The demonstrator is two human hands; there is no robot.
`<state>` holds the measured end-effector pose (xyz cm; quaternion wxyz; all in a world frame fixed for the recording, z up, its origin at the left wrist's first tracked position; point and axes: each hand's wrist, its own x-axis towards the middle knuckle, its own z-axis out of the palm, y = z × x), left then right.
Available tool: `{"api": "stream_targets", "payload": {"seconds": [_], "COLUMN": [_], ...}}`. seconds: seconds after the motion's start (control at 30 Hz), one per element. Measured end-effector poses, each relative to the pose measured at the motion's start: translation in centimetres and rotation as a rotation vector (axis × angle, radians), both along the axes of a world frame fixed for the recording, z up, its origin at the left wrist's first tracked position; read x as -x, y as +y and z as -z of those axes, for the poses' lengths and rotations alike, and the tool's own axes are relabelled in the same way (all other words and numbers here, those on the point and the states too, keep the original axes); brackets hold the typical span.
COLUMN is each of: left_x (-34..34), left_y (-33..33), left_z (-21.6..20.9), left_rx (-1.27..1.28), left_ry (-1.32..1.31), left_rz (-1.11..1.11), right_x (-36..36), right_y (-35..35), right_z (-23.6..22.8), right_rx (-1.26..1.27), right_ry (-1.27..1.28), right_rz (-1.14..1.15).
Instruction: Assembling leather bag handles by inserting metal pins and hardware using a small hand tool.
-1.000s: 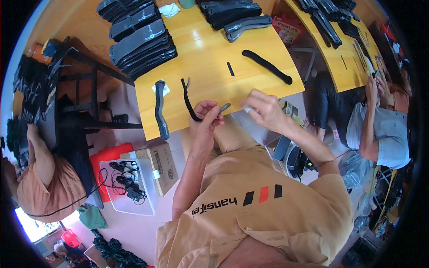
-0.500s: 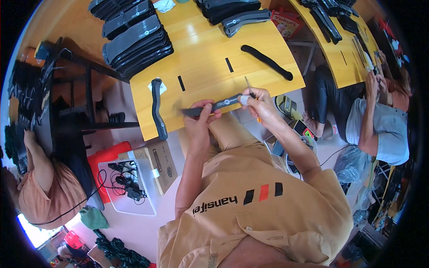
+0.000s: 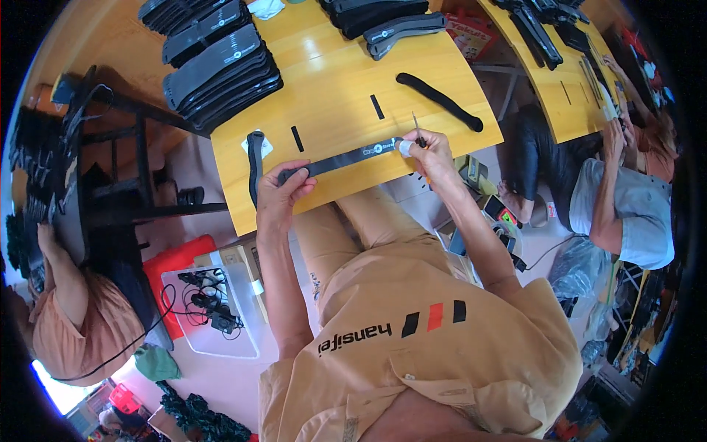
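We are holding a dark strap [image 3: 340, 160] straight between our left hand [image 3: 283, 188] and right hand [image 3: 434, 156]. In the right we are also gripping a thin tool [image 3: 420, 140]; stacked straps [image 3: 221, 77] are lying on the table [image 3: 331, 85].

Open tabletop [image 3: 331, 92] lies beyond the held strap [image 3: 340, 160]; stacked straps [image 3: 221, 77] block far left

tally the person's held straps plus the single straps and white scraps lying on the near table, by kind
Held strap, between left hand and right hand: 1
Single straps, piles left out: 2
White scraps: 2
Total: 5
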<state>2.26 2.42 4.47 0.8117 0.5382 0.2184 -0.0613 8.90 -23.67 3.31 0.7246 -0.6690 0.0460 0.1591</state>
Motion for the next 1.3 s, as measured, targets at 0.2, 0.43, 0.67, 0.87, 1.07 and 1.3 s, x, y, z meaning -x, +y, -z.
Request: {"api": "stream_targets", "payload": {"seconds": [0.2,0.43,0.67,0.87,1.07,1.3], "left_x": [-1.8,-5.2,-8.3,-8.9,-8.8,-9.0], "left_y": [0.5,1.0,1.4,1.9,1.6,1.8], "left_z": [1.0,3.2,4.4,5.5,5.6,6.0], "left_rx": [-0.165,-0.34,-0.573,-0.603,-0.577,-0.636], "left_ry": [-0.05,-0.104,-0.1,-0.086,-0.066,-0.041], "left_rz": [-0.053,-0.156,-0.153,-0.202,-0.191,-0.193], "right_x": [-2.0,-5.2,-8.9,-9.0,-9.0,-9.3], "right_y": [0.8,2.4,3.2,4.3,4.6,4.8], "right_z": [0.1,2.3,4.2,2.8,2.3,2.6], "right_rx": [0.04,0.165,0.557,0.737,0.846,0.894], "right_ry": [-0.003,-0.08,-0.185,-0.121,-0.204,-0.248], "right_rz": [0.01,0.067,0.134,0.137,0.113,0.071]}}
